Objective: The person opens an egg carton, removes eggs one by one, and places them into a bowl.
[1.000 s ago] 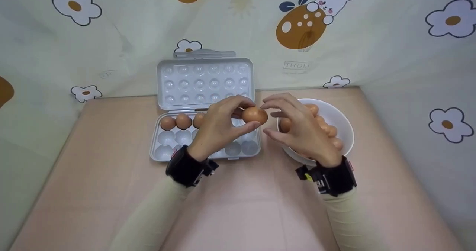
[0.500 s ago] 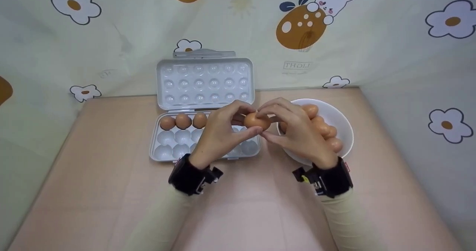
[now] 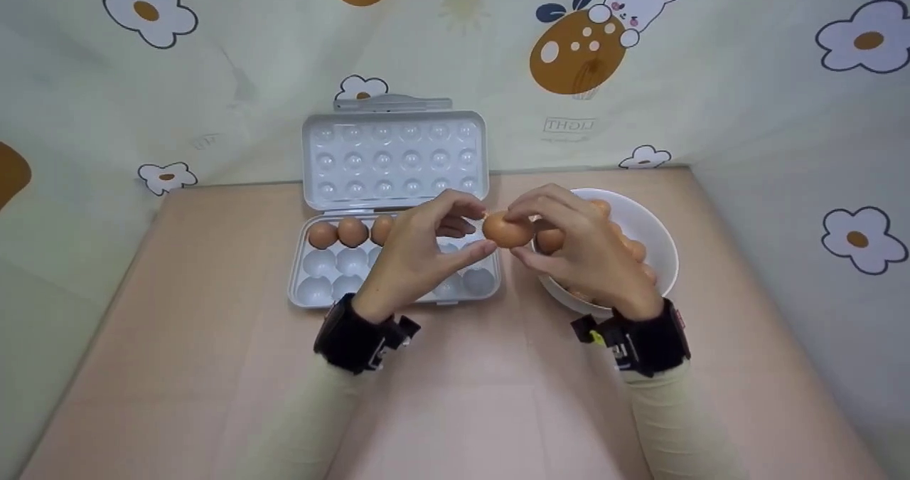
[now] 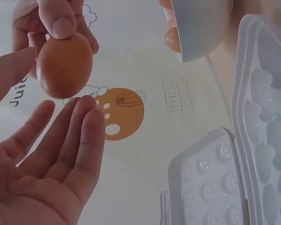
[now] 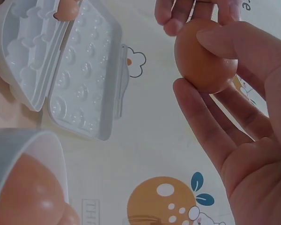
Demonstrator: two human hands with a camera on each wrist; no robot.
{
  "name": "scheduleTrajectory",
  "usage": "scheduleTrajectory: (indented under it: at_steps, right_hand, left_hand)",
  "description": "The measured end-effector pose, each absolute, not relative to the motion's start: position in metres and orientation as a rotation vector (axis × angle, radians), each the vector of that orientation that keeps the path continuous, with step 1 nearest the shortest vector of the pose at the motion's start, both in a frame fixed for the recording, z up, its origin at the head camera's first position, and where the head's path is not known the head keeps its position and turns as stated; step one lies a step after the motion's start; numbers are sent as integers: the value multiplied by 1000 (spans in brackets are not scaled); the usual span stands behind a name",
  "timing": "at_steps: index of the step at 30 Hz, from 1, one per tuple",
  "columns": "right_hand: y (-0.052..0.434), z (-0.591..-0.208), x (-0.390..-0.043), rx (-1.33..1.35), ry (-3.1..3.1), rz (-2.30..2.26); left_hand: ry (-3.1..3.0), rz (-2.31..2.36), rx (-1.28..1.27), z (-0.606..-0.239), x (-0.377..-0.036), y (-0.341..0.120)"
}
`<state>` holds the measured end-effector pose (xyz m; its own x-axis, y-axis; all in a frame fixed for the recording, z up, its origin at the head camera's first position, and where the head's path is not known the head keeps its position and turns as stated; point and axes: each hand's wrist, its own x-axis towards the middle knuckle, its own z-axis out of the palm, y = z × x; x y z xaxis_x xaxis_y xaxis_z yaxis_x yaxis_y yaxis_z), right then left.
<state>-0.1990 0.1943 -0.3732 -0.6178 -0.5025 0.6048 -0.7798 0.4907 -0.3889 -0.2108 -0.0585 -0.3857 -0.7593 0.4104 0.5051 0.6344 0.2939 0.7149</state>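
Right grip (image 3: 569, 242) pinches the brown egg (image 3: 507, 230) above the desk between carton (image 3: 469, 284) and bowl (image 3: 657, 242), left grip (image 3: 416, 249) spread alongside; you'd best cradle its fragile, smooth shell around the middle, lightly.

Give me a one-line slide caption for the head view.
Right hand pinches a brown egg beside the open left hand, between a grey plastic egg tray and a white bowl.

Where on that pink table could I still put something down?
Bare table lies in front of the egg tray and bowl, and left of the tray. It is crowded between tray and bowl, where both hands meet around an egg.
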Motion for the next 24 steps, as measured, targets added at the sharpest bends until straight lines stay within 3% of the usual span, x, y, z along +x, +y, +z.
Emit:
scheduleTrajectory:
  at_steps: [12, 24]
  right_hand:
    - [247, -362, -198, 843, -2498, 875]
    - [287, -367, -196, 818, -2784, 618]
  left_hand:
    - [-2377, -1251, -843, -384, -221, -93]
    - [-2393, -1205, -758, -384, -227, -102]
